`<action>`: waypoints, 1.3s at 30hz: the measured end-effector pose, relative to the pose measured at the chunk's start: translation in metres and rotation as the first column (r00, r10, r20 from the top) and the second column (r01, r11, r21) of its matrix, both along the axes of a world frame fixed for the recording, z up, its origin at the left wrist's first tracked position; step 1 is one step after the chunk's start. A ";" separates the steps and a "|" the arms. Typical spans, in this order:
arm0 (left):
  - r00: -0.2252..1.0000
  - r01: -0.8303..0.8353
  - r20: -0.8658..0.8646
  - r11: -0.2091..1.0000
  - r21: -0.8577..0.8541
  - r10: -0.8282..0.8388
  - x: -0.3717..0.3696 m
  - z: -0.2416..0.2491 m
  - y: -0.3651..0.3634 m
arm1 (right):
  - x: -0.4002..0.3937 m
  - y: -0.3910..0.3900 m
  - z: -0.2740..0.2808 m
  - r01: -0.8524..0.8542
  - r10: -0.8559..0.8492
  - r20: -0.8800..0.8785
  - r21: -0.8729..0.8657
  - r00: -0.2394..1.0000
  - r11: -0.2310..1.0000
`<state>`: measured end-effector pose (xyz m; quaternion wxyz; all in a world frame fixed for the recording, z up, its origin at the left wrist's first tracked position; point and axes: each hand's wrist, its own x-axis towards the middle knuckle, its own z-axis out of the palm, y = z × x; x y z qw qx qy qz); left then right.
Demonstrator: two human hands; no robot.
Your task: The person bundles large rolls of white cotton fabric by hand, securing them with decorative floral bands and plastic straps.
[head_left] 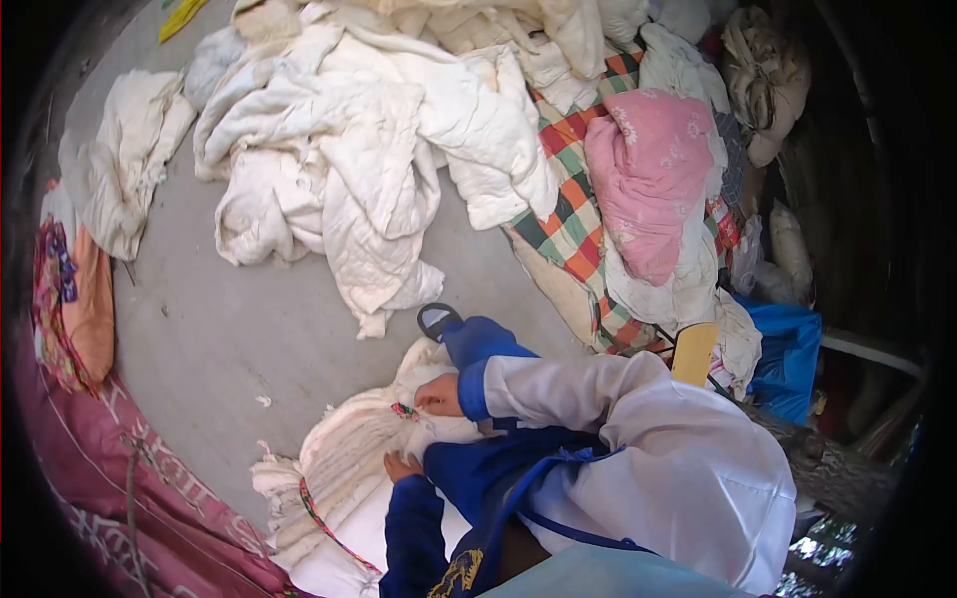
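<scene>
In front of my knees lies a bundle of folded white cotton batting (344, 439), its layered edges showing. A narrow floral cloth strip (321, 514) runs around its near end. At the other end my right hand (440, 396), in a blue cuff, is closed at a short bit of the same kind of strip (404, 411). My left hand (402, 466), in a dark blue sleeve, lies on the side of the bundle with its fingers stretched out. A foot in a black-strapped sandal (439, 319) is beside the bundle's far end.
Crumpled white batting (369, 149) is heaped ahead on the grey floor (209, 319). To the right are a checked cloth (568, 214), a pink bundle (653, 179) and a blue sheet (783, 349). Maroon printed cloth (130, 478) borders the left, near an orange cloth (90, 309).
</scene>
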<state>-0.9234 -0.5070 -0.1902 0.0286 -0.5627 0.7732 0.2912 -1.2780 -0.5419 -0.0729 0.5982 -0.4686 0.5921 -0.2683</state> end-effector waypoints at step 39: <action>0.947 0.168 0.067 0.663 0.729 -0.313 -0.421 0.325 0.198 | -0.331 0.803 0.100 0.244 0.277 -0.604 0.637 0.747 0.731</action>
